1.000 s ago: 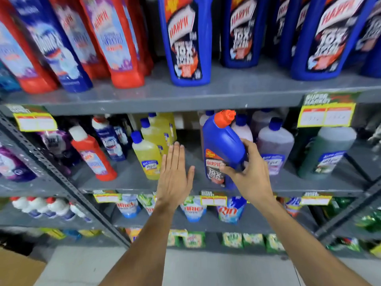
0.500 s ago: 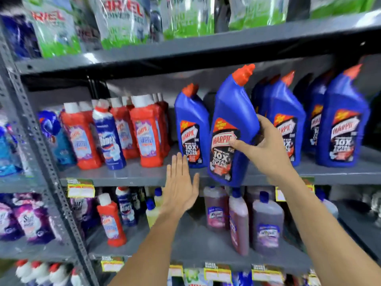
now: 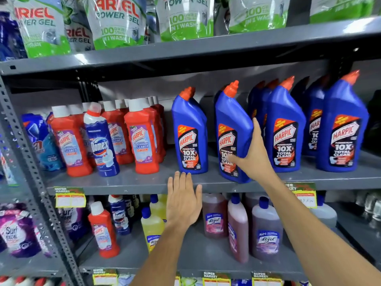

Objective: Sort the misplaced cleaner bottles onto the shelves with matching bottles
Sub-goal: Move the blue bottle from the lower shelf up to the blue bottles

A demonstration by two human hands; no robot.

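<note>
Head view shows the blue bottle [image 3: 233, 131] in the right hand [image 3: 253, 155], tilted a little with its orange cap toward 1 o'clock and its base at the front lip of the middle shelf [image 3: 132, 182]; whether the base is fully down cannot be told. The grip wraps the lower right side of the body: fingers go round the far edge and the thumb lies across the label.

Judging by its size and thick plastic, the bottle is probably full and fairly heavy, with liquid that will slosh. Its walls look stiff but glossy, so a one-handed hold could slip. Its flat faces, just below the shoulder, seem the safest place to grasp; the angled neck would give poor control. The bottle is tall on a narrow base, so it could tip if set down crooked.

At 9 o'clock of it, just beside, stands a matching blue bottle [image 3: 190, 137]; at 3 o'clock a row of the same kind [image 3: 284, 131] fills the shelf, so the gap between them suits it.

Lower, at 7 o'clock, the left hand [image 3: 183, 203] hovers flat with fingers spread, holding nothing, its fingertips near the shelf edge.

Farther left, a Domex bottle [image 3: 101, 141] stands among red bottles [image 3: 142, 139] and looks misplaced.
</note>
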